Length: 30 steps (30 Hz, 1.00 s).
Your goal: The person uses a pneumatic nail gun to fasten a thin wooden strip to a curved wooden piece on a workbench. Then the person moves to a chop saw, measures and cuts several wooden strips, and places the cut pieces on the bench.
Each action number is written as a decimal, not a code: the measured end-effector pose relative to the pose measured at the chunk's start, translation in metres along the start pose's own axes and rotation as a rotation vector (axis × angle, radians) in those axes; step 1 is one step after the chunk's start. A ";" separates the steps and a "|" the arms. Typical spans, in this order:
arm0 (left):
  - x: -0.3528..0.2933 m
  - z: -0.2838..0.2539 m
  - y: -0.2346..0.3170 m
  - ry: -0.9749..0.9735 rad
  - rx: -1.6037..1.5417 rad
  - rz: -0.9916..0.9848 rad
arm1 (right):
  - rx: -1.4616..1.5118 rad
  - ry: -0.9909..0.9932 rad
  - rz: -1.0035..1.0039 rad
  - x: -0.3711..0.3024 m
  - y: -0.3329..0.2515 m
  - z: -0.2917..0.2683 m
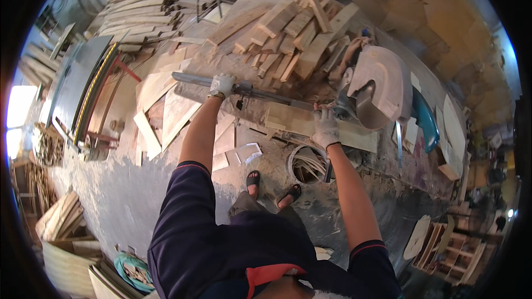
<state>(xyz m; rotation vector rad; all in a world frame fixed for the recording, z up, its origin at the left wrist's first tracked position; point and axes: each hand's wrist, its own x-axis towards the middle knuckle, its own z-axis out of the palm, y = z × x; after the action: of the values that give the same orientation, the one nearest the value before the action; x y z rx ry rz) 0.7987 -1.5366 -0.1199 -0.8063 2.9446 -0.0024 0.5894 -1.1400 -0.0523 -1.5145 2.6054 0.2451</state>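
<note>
My left hand [223, 85], in a pale work glove, is closed around a long grey metal rail [191, 79] at the bench's near side. A dark clamp-like block [242, 88] sits on the rail just right of it. My right hand [326, 128], also gloved, grips a flat wooden board [288, 118] lying along the bench edge, its fingers over the far edge. The board runs out on both sides of that hand. Close to its right stands a chop saw with a grey blade guard [379, 86] and a teal handle [425, 122]. The guard hides most of the blade.
Cut wood blocks [293, 27] are heaped behind the rail. Loose boards [166, 105] lie to the left, near a machine table [77, 88]. Below the bench edge stands a round bin of offcuts [307, 164]. Stacked planks [138, 5] fill the far left.
</note>
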 end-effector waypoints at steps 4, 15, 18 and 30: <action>-0.039 0.018 0.008 0.107 -0.068 -0.056 | 0.023 0.002 -0.066 -0.017 0.006 0.012; -0.151 0.015 0.056 0.304 -0.190 -0.227 | 0.008 0.047 -0.173 -0.052 0.011 0.016; -0.178 0.009 0.092 0.708 -0.600 -0.373 | -0.016 0.029 -0.163 -0.050 0.012 0.017; -0.192 0.048 0.185 0.580 -1.002 -0.965 | -0.066 0.090 -0.213 -0.049 0.014 0.021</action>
<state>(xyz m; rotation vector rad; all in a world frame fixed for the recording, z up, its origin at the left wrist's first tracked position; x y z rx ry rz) 0.8736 -1.2785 -0.1556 -2.5920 2.4478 1.4258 0.6017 -1.0877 -0.0627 -1.8497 2.4969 0.2497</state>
